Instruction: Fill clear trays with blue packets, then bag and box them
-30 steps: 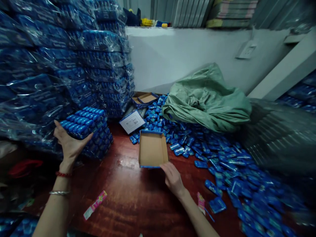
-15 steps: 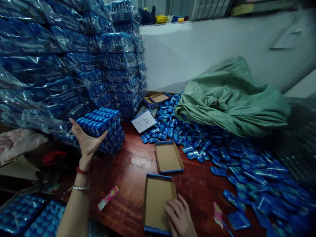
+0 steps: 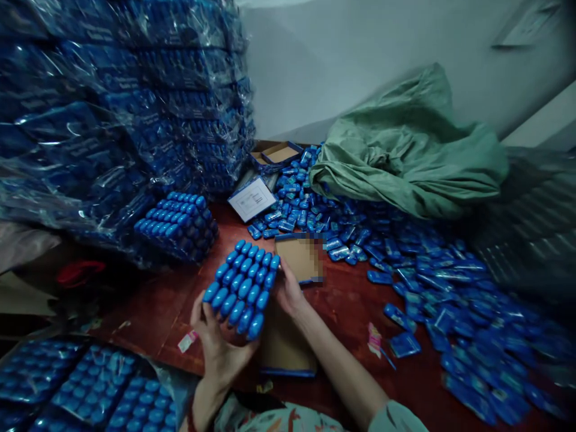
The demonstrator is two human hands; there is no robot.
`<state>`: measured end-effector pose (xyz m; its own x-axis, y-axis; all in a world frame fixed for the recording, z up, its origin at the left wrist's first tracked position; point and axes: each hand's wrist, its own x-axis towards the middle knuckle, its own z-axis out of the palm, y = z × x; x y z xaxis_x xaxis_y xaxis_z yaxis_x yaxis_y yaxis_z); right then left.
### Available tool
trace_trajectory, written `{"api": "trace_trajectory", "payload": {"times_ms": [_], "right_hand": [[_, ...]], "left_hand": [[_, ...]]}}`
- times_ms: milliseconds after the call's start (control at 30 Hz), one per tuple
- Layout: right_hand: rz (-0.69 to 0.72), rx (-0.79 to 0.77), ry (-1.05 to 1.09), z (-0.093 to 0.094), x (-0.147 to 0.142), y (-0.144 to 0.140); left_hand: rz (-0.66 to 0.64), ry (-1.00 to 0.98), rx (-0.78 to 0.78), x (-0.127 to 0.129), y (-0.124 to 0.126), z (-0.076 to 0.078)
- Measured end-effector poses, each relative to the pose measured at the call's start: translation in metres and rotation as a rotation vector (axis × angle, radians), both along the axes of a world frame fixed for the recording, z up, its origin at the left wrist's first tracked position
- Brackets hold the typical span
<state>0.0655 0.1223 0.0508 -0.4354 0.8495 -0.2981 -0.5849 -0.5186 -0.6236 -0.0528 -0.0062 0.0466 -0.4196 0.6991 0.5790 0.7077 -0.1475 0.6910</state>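
1. Above the near edge of the wooden table [image 3: 189,300], a block of blue packs [image 3: 243,288] is held between both hands, tilted so that its rounded ends face up toward the camera.
2. The left hand [image 3: 220,342] cups the block from below and from the near side, fingers curled up around its lower edge; this grip carries the weight and probably keeps the rows from sliding apart.
3. The right hand [image 3: 288,291] presses flat against the block's far right side, fingers extended, squaring the rows against the left palm.
4. Directly beneath the block lies an open cardboard tray [image 3: 288,354] with a blue rim, floor up, partly hidden by the block and the right forearm.
5. A second tray [image 3: 294,252] sits just beyond the right hand, also floor up.
6. A further stack of packs [image 3: 177,225] stands to the left, against the wrapped bundles [image 3: 112,102] piled along the wall.
7. Loose blue packets [image 3: 405,270] spread across the right of the table, spilling from beside a green sack [image 3: 405,156].
8. Filled trays [image 3: 90,384] rest at lower left, below table level.
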Motion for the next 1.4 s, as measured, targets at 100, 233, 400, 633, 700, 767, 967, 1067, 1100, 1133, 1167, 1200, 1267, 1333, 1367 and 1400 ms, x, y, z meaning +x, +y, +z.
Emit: {"api": "trace_trajectory", "payload": {"times_ms": [100, 233, 400, 633, 700, 767, 967, 1067, 1100, 1133, 1167, 1200, 1267, 1333, 1367, 1400], "right_hand": [[-0.135, -0.002, -0.135, -0.008, 0.031, 0.004], [-0.285, 0.246, -0.473, -0.021, 0.065, -0.003], [-0.394, 0.346, -0.703, -0.048, 0.067, -0.039], [-0.298, 0.594, -1.066, -0.061, 0.076, -0.071], [-0.277, 0.736, -1.226, -0.055, 0.086, -0.07], [-0.323, 0.8, -1.341, -0.048, 0.097, -0.066], [-0.185, 0.668, -1.1, -0.044, 0.109, -0.082], [-0.166, 0.664, -1.155, -0.051, 0.103, -0.101], [-0.182, 0.666, -1.181, -0.052, 0.101, -0.105], [-0.191, 0.663, -1.193, -0.054, 0.1, -0.108], [-0.191, 0.658, -1.19, -0.054, 0.099, -0.11], [-0.19, 0.647, -1.178, -0.054, 0.098, -0.112], [-0.188, 0.618, -1.144, -0.054, 0.098, -0.113], [-0.205, 0.605, -1.113, -0.053, 0.098, -0.114], [-0.221, 0.608, -1.101, -0.053, 0.099, -0.115], [-0.233, 0.615, -1.092, -0.053, 0.098, -0.115]], "left_hand": [[-0.116, 0.07, -0.052, 0.037, -0.015, -0.034], [-0.445, 0.102, -0.169, 0.058, -0.029, -0.069], [-0.511, 0.088, -0.289, 0.041, -0.042, -0.079], [-0.534, -0.093, -0.395, -0.001, -0.034, -0.066], [-0.486, -0.261, -0.483, -0.002, -0.01, -0.06], [-0.56, -0.448, -0.571, 0.002, 0.017, -0.053], [-0.737, -0.611, -0.686, 0.024, 0.047, -0.047], [-0.745, -0.577, -0.687, 0.027, 0.039, -0.049], [-0.752, -0.569, -0.679, 0.028, 0.037, -0.05], [-0.757, -0.564, -0.674, 0.029, 0.036, -0.05], [-0.761, -0.562, -0.676, 0.029, 0.035, -0.049], [-0.765, -0.563, -0.684, 0.03, 0.034, -0.048], [-0.768, -0.556, -0.699, 0.032, 0.031, -0.046], [-0.759, -0.532, -0.679, 0.034, 0.028, -0.043], [-0.751, -0.52, -0.662, 0.034, 0.026, -0.042], [-0.741, -0.509, -0.649, 0.035, 0.024, -0.042]]}}
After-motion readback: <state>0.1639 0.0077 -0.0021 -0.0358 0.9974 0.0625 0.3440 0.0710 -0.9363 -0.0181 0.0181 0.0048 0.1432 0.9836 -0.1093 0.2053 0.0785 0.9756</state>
